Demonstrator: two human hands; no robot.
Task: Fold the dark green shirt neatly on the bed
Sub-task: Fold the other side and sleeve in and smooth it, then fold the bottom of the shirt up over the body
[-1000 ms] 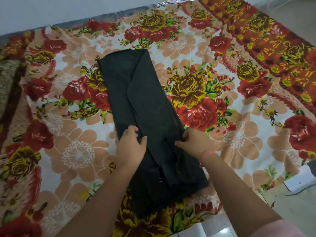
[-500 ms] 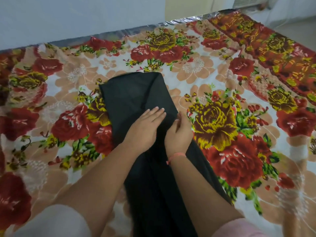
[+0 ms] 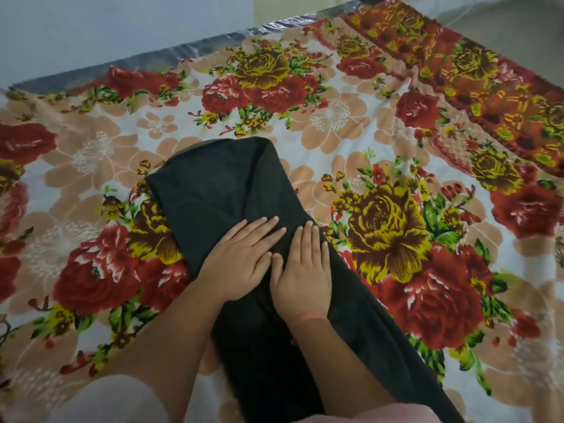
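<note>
Pressing both palms flat, I am holding the cloth down across its middle. My left hand [image 3: 241,264] and my right hand [image 3: 302,273] are lying side by side with the thumbs almost touching. The fingers [image 3: 262,227] are stretched straight and are gripping nothing. Under them the dark green shirt [image 3: 219,190] is lying on the bed [image 3: 381,123] as a long narrow band, running from beyond my fingertips back under my forearms. Just ahead of the fingertips it is ending in a rounded, slightly puffed end, and a slanting flap edge is crossing it there. Behind my wrists it is widening a little and running out of view.

I am judging the cloth to be soft, light and limp. It is likely going to sag and slide over its own layers rather than hold a crease. So I am thinking of taking it at the far end, ahead of my fingertips, pinching each side edge through every layer at once. The line under my palms is looking like a fair place for the next fold.

An orange thread band [image 3: 308,316] is circling my right wrist. To either side of my hands the flowered sheet is spreading out. Far beyond my fingertips a shiny mattress edge [image 3: 213,44] is meeting a pale wall [image 3: 122,25].
</note>
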